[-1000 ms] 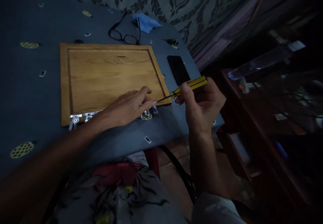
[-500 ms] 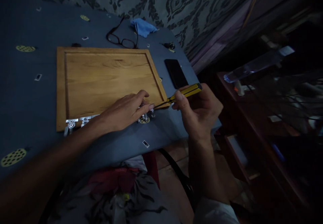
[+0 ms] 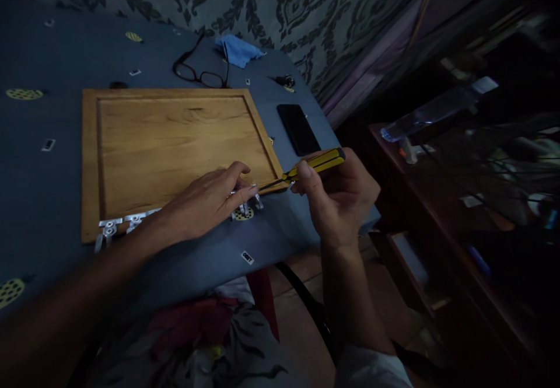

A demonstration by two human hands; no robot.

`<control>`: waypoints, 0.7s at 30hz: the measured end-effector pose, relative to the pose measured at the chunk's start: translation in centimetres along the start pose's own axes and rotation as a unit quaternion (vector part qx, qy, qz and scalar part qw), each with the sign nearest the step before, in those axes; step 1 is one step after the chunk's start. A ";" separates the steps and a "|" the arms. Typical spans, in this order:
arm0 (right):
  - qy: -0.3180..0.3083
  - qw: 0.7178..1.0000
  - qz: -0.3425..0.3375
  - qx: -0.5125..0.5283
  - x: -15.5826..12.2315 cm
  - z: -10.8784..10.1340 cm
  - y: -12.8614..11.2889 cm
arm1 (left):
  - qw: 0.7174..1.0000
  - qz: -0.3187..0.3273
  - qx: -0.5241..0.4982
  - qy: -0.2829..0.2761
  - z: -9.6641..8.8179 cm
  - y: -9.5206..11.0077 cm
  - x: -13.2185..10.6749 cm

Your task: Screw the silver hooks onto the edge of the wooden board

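A wooden panel (image 3: 175, 143) with a raised frame lies on the cloth-covered table. My left hand (image 3: 210, 198) rests over its near edge, thumb and bent forefinger closed about a small metal hinge (image 3: 245, 204) near the right corner; the other fingers are partly hidden. In my right hand (image 3: 343, 192) is a yellow and black screwdriver (image 3: 321, 161), held nearly level. Its thin shaft points left, and the tip ends by my left thumb at the hinge. More metal hinge pieces (image 3: 109, 227) sit along the panel's near left edge, partly behind my left forearm.
Beyond the panel lie eyeglasses (image 3: 212, 79) and a blue cloth (image 3: 238, 51). A black phone (image 3: 298, 129) is right of the panel, with a small dark object (image 3: 285, 80) farther back. A clear bottle (image 3: 437, 109) lies on the reddish-brown furniture at the right.
The view has shifted slightly, so the panel and table appear a little farther left and lower. Both hands and the screwdriver keep almost the same position at the hinge.
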State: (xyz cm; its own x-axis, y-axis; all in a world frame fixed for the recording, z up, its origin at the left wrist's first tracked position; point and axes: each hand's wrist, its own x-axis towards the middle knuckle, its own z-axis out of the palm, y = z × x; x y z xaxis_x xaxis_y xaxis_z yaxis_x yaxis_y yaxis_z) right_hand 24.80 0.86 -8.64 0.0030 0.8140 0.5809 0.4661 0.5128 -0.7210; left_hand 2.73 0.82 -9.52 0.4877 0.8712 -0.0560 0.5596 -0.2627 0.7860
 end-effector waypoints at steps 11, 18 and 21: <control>-0.018 1.000 0.008 0.019 0.8 0.4 -0.6 | 1.000 -0.002 -0.007 -0.001 0.0 0.2 0.0; -0.093 0.993 0.024 0.071 1.8 -0.3 -1.2 | 1.000 0.003 -0.004 0.000 0.0 -0.1 0.1; -0.145 0.985 0.030 0.086 2.2 -1.0 -1.5 | 1.000 0.009 -0.005 0.002 0.1 -0.2 0.1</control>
State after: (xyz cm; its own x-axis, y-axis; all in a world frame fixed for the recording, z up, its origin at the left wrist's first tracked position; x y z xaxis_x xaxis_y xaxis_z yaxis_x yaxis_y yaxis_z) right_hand 25.00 1.64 -5.91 -0.2379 0.8750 0.4216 0.3163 0.4802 -0.8181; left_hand 2.74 0.96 -9.70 0.4955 0.8677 -0.0392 0.5441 -0.2749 0.7927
